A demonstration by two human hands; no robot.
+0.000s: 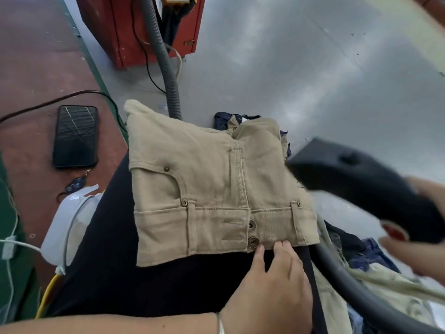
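Observation:
A folded pair of beige trousers (207,186) lies waistband toward me on my dark-clothed lap (134,280), with two brass buttons near the front edge. My left hand (272,283) reaches in from the lower left, its fingertips resting on the waistband just right of the buttons, fingers fairly straight. My right hand (409,239) at the right edge grips the handle of a black steamer-like tool (356,182), blurred by motion, whose head hovers at the trousers' right edge. A grey hose (356,290) trails from the tool.
A black phone (75,136) lies on the reddish floor at left, with a black cable, keys, a white plastic container (69,227) and white and yellow cords. A red cabinet (144,27) and corrugated grey hose (166,68) stand behind. Piled beige and navy garments (375,273) lie at right.

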